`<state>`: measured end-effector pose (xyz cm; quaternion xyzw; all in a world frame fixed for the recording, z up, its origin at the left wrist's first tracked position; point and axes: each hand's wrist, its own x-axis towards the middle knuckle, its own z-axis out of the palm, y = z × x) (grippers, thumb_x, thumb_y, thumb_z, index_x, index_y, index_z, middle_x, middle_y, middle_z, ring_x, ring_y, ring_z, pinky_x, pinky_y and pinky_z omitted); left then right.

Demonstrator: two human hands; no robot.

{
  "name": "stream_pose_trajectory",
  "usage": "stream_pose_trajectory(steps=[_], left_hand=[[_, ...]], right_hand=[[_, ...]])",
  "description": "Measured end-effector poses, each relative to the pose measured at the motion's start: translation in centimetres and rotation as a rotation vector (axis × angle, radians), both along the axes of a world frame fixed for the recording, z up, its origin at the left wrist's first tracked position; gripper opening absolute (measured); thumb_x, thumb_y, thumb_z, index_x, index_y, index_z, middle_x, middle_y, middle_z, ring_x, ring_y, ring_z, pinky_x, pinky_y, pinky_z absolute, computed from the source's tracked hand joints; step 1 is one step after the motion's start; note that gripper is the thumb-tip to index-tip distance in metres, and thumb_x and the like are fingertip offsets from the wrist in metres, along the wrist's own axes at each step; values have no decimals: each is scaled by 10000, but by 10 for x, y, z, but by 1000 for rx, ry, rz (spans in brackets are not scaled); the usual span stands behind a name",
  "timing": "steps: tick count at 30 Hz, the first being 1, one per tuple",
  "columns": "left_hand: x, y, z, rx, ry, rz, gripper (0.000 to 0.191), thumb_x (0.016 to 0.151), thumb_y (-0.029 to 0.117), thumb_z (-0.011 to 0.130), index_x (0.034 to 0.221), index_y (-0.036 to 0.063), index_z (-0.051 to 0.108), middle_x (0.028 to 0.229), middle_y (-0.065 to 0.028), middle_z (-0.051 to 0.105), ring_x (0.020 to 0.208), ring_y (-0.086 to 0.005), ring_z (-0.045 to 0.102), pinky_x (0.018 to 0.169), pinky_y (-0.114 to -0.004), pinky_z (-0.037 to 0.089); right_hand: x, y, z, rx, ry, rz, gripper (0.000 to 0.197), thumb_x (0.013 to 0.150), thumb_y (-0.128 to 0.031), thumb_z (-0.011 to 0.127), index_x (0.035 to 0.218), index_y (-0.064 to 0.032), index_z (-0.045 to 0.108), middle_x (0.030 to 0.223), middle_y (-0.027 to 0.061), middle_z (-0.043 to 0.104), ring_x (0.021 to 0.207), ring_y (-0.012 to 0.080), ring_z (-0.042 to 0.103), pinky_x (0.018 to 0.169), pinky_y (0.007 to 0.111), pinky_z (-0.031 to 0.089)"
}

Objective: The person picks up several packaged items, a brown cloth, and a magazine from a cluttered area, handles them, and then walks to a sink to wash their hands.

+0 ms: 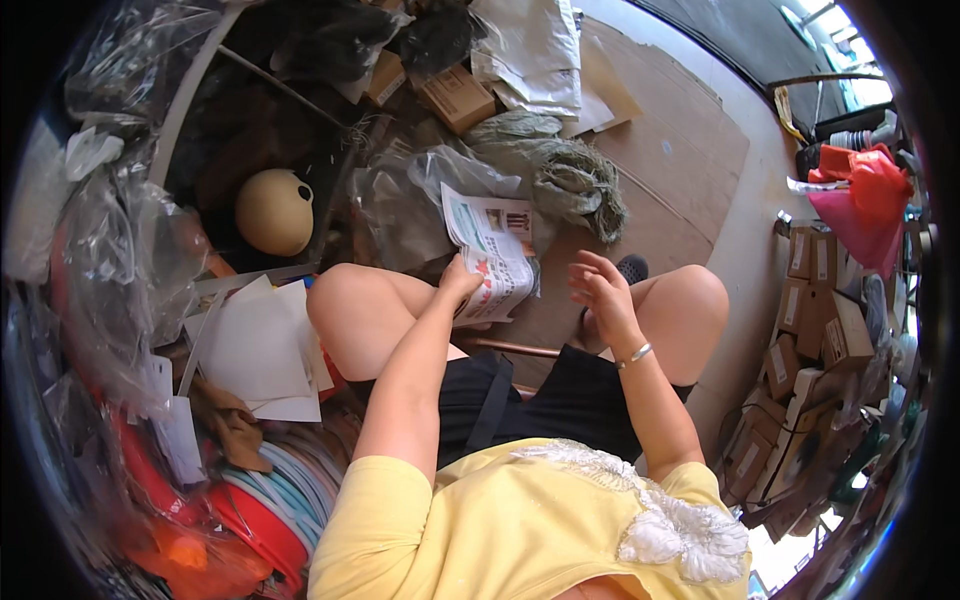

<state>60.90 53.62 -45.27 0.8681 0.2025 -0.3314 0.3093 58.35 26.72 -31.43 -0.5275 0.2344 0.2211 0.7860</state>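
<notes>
Between my knees, my left hand [460, 282] grips the near-left edge of a folded newspaper or printed leaflet [495, 262]. Its printed side, with pictures and red and green marks, faces up. My right hand [602, 292] is raised beside it, apart from the paper, fingers spread and a little bent, holding nothing. Beyond the paper lie a clear plastic bag [420, 202] and a bundled green woven mesh sack [577, 180] with frayed edges. A flattened cardboard sheet [675, 150] covers the floor ahead.
On the left are a round tan ball-like object [274, 212], white sheets [255, 352] and coiled hoses [292, 487]. Small cardboard boxes [799, 315] are stacked at right, below a red plastic bag [870, 187]. A brown carton [456, 97] and a white plastic sack [529, 56] lie ahead.
</notes>
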Motion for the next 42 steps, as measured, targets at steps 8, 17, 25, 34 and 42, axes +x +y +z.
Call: stream_pose_trajectory(steps=[8,17,25,34,42], left_hand=[[11,-29,92,-904,-168,183,577,689,22,489,1252,9,365,1073,-101,541,979,-179,522,854,-285,406],[21,1,189,-1218,-351,445,506,698,17,387,1201,-39,398,1075,-157,537,976,-234,553,858,-321,446],[14,-10,211,-1213,-329,586,474,701,45,385,1162,-55,425,1085,-168,520,950,-244,558,847,-332,453],[-5,33,223,-940,-559,537,484,697,75,378,1154,-70,439,1048,-169,545,915,-240,578,803,-303,474],[-20,-10,265,-1109,-489,539,465,681,34,389,1128,-62,475,1012,-151,575,868,-209,592,782,-280,482]], right_hand=[[85,36,97,-700,-1216,-380,516,887,-213,413,1324,16,261,1334,185,330,1258,266,289,1026,371,220],[44,3,-51,-1137,-319,573,627,838,-386,494,1300,-7,304,1295,288,318,1208,408,313,963,451,292],[41,88,103,-827,-1483,283,662,715,-341,615,1286,-96,385,1336,171,345,1256,310,307,1041,429,209],[64,12,35,-956,-851,-20,530,828,-265,531,1273,-22,376,1272,254,381,1212,374,327,997,411,254],[73,78,45,-942,-1105,673,555,773,-268,549,1274,-85,395,1350,173,322,1211,314,363,1014,404,270]])
